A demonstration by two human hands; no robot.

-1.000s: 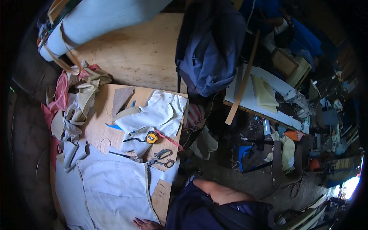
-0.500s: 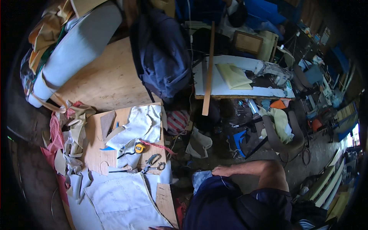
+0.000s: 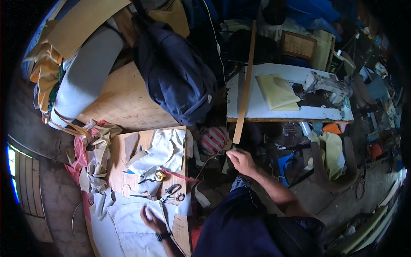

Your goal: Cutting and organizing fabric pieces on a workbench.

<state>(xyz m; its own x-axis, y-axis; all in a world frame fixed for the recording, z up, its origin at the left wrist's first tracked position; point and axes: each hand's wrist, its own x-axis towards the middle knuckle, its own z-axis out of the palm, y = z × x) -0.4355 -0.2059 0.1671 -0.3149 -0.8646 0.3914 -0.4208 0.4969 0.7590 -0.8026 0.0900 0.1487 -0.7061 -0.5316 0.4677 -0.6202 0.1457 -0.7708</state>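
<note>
My left hand (image 3: 153, 221), with a dark watch on its wrist, reaches over a white cloth piece (image 3: 128, 229) on the work table. Its fingers are spread and hold nothing; whether they touch the cloth I cannot tell. Black-handled scissors (image 3: 173, 195) lie just beyond it, then a yellow tape measure (image 3: 159, 175) on crumpled white cloth (image 3: 165, 150). Out over the floor, my right hand (image 3: 242, 162) is raised with its fingers curled in; nothing shows in them. Just beyond it is the lower end of a long wooden strip (image 3: 245, 100), apparently apart from the hand.
Cloth scraps (image 3: 96, 158) hang over the table's left side. A dark backpack (image 3: 177, 73) stands behind. At the right, a sewing machine (image 3: 327, 88) and folded yellowish material (image 3: 277, 92) sit on a white table (image 3: 239, 109). A striped red-and-white bundle (image 3: 214, 140) lies on the floor.
My right hand has left my thigh and moved forward toward the strip's end. My left hand has come from the lower edge onto the white cloth. The whole view has shifted.
</note>
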